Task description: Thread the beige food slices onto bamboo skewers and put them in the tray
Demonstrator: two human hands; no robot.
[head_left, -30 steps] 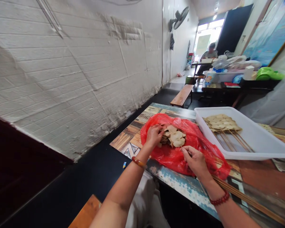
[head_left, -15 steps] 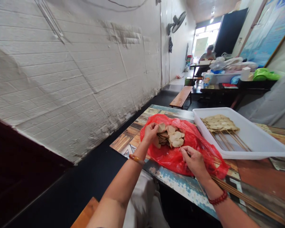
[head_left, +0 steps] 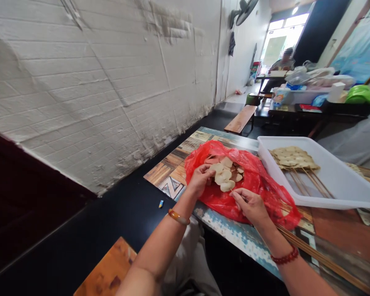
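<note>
Left hand sits at the near-left edge of the slice pile in the open red bag, fingers curled, pinching one pale slice; pile lies just right of and beyond them. Right hand nearer the worker, fingertips pressed on a thin skewer running back to the right. White tray, right of bag, holds finished skewers.

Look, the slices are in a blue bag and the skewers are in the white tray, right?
Not quite. The head view shows the slices lying in a red bag, not a blue one. The finished skewers are indeed in the white tray.
</note>
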